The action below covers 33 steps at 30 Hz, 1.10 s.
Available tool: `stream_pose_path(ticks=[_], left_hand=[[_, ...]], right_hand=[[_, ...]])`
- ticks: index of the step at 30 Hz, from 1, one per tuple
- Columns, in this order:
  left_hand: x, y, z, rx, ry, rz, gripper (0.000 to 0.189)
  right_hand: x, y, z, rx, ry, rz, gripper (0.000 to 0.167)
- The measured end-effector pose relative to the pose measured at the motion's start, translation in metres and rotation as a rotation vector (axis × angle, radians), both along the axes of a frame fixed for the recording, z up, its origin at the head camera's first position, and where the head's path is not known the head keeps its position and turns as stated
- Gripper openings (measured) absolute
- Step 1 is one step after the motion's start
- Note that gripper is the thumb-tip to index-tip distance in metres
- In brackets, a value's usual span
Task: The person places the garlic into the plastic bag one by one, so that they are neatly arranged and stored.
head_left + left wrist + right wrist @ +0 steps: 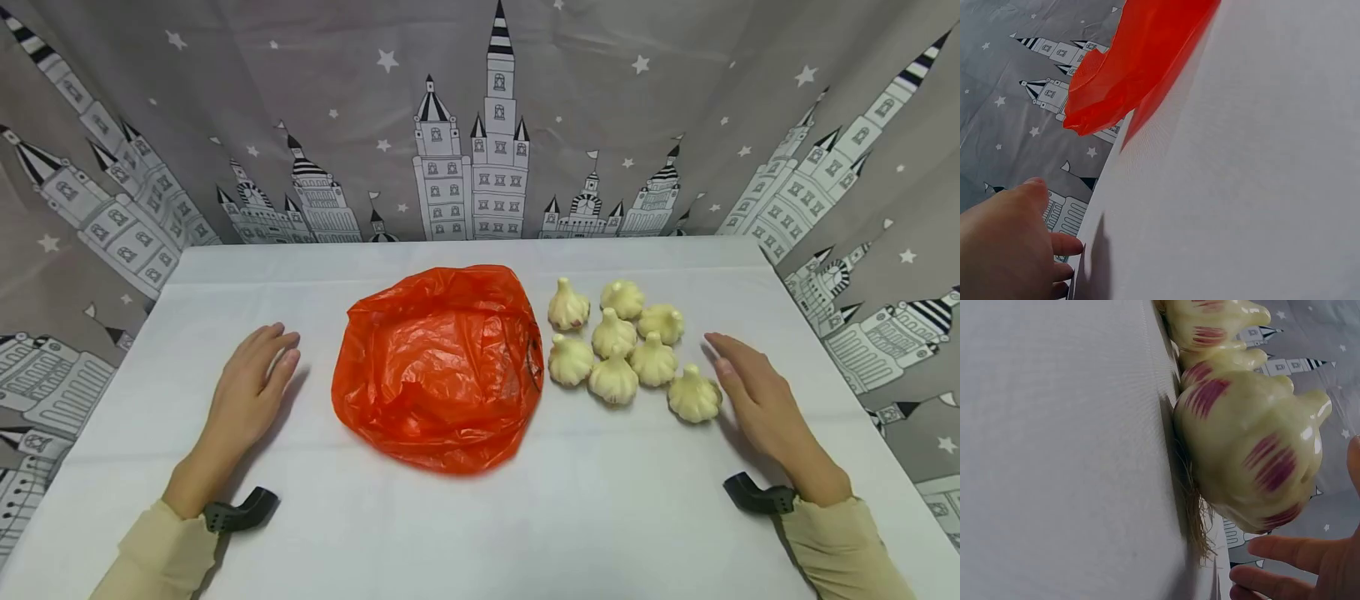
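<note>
Red bag [438, 367]: Although its mouth gapes upward, I can see no bulb inside; it sits crumpled on the white table [600, 508], left of the garlic, its rim standing up unevenly.

Garlic bulbs [613, 335]: I count eight, all on the table just to the right of the bag, most of them bunched together. One bulb [693, 397] sits a little out from the bunch, on the side towards the person's right arm. Seen from the right wrist, it has purple streaks and a wisp of dry roots.

Left grip [251, 387]: bare, fingers loosely extended and the thumb apart, holding nothing. It is well to the left of the bag; whether it touches the table I can't tell.

Right grip [757, 404]: also loose and unfolded, with nothing in it. Its fingertips are just beside the outlying bulb, and I see no hold on it.

Wrists: each carries a black fitting [242, 510] below a beige sleeve [161, 550].

Cloth behind [337, 67]: grey, printed with castles and stars.

Progress: to my eye, the work is at a very early point. The bag is spread open; all eight bulbs lie outside it, none picked up.
</note>
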<state>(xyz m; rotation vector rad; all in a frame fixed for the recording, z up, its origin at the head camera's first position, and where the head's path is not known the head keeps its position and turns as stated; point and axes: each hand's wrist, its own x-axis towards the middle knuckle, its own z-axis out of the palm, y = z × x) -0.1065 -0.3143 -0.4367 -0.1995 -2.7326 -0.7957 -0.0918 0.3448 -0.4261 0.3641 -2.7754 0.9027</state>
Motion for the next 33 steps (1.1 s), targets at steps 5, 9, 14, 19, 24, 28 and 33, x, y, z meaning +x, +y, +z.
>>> stream_pose_path(ticks=[5, 9, 14, 19, 24, 28, 33], left_hand=[[0.0, 0.004, 0.001, 0.022, -0.014, -0.003, 0.048], [0.001, 0.009, 0.002, 0.05, -0.023, -0.014, 0.045], [0.002, 0.019, 0.002, 0.075, -0.042, -0.036, 0.041], [0.004, 0.026, 0.001, 0.12, -0.015, -0.084, 0.034], [0.008, 0.033, 0.003, 0.16, 0.011, -0.134, 0.024], [0.01, 0.035, 0.004, 0.16, -0.003, -0.151, 0.016], [0.008, 0.036, 0.003, 0.164, 0.015, -0.194, 0.004]], right_hand=[[0.001, -0.006, 0.005, 0.002, -0.005, 0.005, 0.044], [0.001, -0.01, 0.006, 0.014, 0.006, 0.004, 0.043], [0.001, -0.011, 0.007, 0.017, 0.049, 0.006, 0.041], [0.003, -0.012, 0.007, 0.017, 0.078, 0.0, 0.038], [0.005, -0.013, 0.006, 0.019, 0.082, -0.008, 0.036], [0.006, -0.014, 0.005, 0.012, 0.076, -0.01, 0.035], [0.004, -0.015, 0.007, -0.031, 0.133, -0.009, 0.032]])
